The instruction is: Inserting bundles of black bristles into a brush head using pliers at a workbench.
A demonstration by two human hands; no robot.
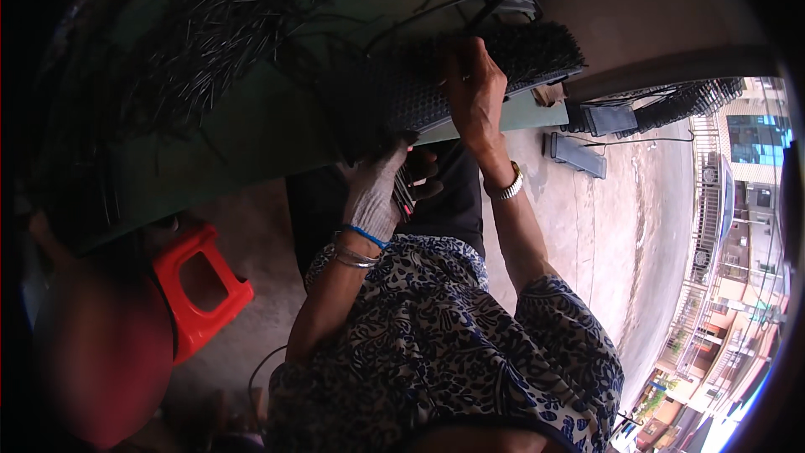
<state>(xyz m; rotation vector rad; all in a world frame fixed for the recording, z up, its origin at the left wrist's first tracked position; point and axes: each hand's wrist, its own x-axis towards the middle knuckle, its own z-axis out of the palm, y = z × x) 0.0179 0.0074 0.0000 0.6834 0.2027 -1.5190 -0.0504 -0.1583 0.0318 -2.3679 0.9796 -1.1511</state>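
Observation:
A long black board (411, 103) with a holed surface lies along the table's near edge, its right part thick with black bristles (537, 49). Bare and with a metal band at the wrist, my right hand (476, 92) is closed over the middle of this board, where the bristles begin. Whatever its fingertips pinch is hidden. My left hand (381, 189), in a pale knitted glove with a blue cuff, is closed below the board's left end. It grips a bundle of thin dark strips (403, 189), some with pinkish edges.
On the green table (243, 147) lies a big loose heap of black strips (214, 50). A red plastic stool (201, 294) stands on the floor at left, near a blurred red shape (105, 361). Grey blocks (577, 156) and more bristled pieces (692, 109) sit at right.

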